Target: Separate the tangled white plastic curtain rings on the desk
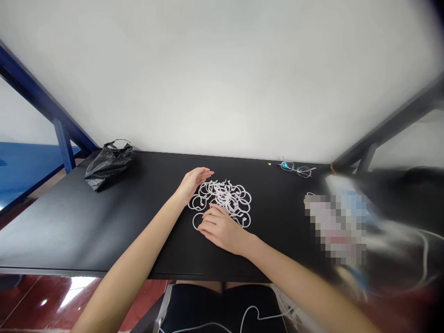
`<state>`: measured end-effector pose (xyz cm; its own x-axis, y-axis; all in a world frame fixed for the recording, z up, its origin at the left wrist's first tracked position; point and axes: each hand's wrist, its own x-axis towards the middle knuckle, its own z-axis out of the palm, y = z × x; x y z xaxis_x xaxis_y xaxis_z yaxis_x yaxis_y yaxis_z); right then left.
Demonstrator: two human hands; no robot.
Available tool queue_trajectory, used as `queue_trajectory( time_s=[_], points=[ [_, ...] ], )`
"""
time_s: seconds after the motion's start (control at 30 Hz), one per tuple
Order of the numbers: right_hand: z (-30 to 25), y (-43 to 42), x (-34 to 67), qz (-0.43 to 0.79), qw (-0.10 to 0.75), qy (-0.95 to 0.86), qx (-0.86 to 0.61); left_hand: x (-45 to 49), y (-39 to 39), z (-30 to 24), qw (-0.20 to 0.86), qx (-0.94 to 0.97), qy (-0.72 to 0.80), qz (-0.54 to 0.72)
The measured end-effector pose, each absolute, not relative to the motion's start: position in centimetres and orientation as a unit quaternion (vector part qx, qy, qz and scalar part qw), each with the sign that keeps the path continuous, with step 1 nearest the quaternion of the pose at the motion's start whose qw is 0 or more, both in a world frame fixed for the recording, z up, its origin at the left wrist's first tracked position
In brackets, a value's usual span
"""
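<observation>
A loose heap of thin white rings, each with small end pieces, lies in the middle of the black table. I cannot tell whether they are cord loops or plastic bands. My left hand stands on its edge along the heap's left side, fingers stretched out and together, holding nothing. Palm down over the near edge of the heap is my right hand, its fingers extended and slightly spread. It covers some rings, and one ring shows beside its fingertips.
A black plastic bag sits at the table's back left. Eyeglasses lie at the back right, near a small yellow bit. Blurred, pixelated items occupy the right side. A white cord crosses my lap.
</observation>
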<state>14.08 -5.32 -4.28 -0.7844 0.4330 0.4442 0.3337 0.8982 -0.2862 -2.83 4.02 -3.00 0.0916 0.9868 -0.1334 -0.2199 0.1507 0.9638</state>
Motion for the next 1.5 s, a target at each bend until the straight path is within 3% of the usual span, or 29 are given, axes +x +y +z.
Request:
queue_trajectory(
  time_s=[0.23,0.57,0.7,0.8,0.9,1.03,1.33,1.5],
  points=[
    [-4.3,-4.4,14.5,0.142,0.331,-0.895,-0.263,-2.1,3.1,-2.8,0.507,0.628,0.450,0.382],
    [-4.1,-3.1,15.1,0.157,0.445,-0.823,-0.317,-1.7,2.8,-2.6,0.474,0.666,0.446,0.363],
    [-2.9,-2.2,17.1,0.173,0.476,-0.766,-0.395,-3.5,2.6,-1.9,0.450,0.747,0.406,0.275],
    [-2.5,-1.2,19.2,0.202,0.341,-0.759,-0.516,-5.0,2.3,-1.7,0.423,0.815,0.376,0.124],
    [-2.7,-0.5,20.1,0.227,0.201,-0.762,-0.572,-5.5,2.1,-1.9,0.405,0.823,0.393,0.063],
    [-3.4,-0.5,19.3,0.200,0.184,-0.788,-0.552,-4.7,2.3,-2.8,0.387,0.826,0.395,0.109],
    [-4.8,0.1,18.2,0.180,0.353,-0.783,-0.479,-2.7,2.6,-5.2,0.309,0.819,0.406,0.264],
    [-4.6,0.2,17.9,0.199,0.401,-0.766,-0.462,-1.8,2.3,-4.6,0.288,0.810,0.409,0.305]
  ],
)
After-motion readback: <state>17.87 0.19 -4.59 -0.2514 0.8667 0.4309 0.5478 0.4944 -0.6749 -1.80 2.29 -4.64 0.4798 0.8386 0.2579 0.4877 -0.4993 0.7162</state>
